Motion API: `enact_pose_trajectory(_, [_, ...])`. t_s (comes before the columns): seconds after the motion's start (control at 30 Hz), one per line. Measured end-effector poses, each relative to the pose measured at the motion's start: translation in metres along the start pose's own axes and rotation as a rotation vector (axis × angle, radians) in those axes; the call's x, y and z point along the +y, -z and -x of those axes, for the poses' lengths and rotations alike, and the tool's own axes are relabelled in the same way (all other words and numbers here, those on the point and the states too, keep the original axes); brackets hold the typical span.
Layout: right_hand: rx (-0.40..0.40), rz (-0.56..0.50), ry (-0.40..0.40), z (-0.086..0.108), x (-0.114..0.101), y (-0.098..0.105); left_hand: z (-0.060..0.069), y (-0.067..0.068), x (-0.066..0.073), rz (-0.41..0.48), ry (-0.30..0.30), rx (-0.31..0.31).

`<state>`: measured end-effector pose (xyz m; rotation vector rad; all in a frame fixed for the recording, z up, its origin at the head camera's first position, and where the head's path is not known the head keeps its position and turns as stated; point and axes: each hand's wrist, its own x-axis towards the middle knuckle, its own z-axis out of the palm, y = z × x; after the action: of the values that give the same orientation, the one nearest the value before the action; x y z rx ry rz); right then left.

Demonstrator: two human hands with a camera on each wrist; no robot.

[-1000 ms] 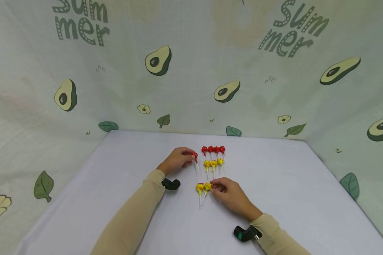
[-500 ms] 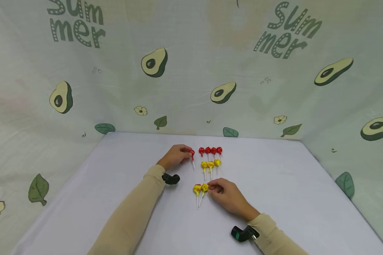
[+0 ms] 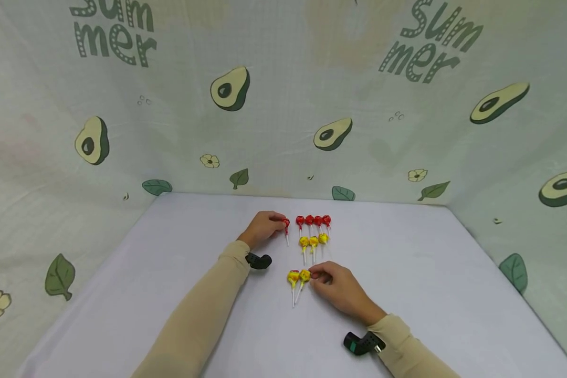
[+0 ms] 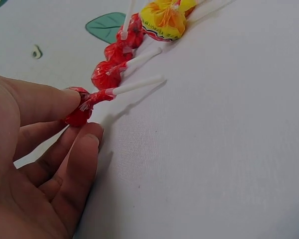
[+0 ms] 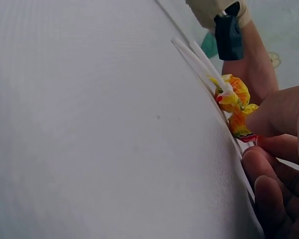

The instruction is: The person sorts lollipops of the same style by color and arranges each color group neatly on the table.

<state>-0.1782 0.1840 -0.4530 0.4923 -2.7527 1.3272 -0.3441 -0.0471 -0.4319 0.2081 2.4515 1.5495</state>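
A red-wrapped lollipop (image 3: 286, 223) is pinched at its head between the thumb and fingers of my left hand (image 3: 263, 228); its white stick (image 4: 139, 84) points away from the hand in the left wrist view. To its right lies a row of several red lollipops (image 3: 309, 220). Closer to me, my right hand (image 3: 340, 289) pinches the wrapped head of a yellow lollipop (image 3: 304, 275). A second yellow lollipop (image 3: 293, 277) lies just left of it, and their sticks nearly meet at the lower ends.
Three yellow lollipops (image 3: 314, 241) form a row between the red row and my right hand. Everything rests on a white-covered table (image 3: 406, 262). Behind it hangs a cloth (image 3: 283, 105) printed with avocados and leaves. Each wrist wears a black device (image 3: 259, 261).
My left hand has shifted slightly away from me with the red lollipop, bringing its head nearly level with the red row. My right hand stays at the yellow lollipop.
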Motion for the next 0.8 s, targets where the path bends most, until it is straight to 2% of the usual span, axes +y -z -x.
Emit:
enact_pose_trajectory(0.17, [-0.001, 0.009, 0.000, 0.000, 0.001, 0.000, -0.002, -0.003, 0.003, 0.004, 0.018, 0.014])
enact_pose_trajectory(0.57, [-0.011, 0.000, 0.009, 0.000, 0.003, 0.000, -0.011, -0.015, 0.002, -0.089, 0.051, 0.098])
enact_pose_trajectory(0.8, [-0.007, 0.000, 0.027, -0.001, 0.004, 0.001, -0.011, -0.016, 0.007, -0.137, 0.022, 0.128])
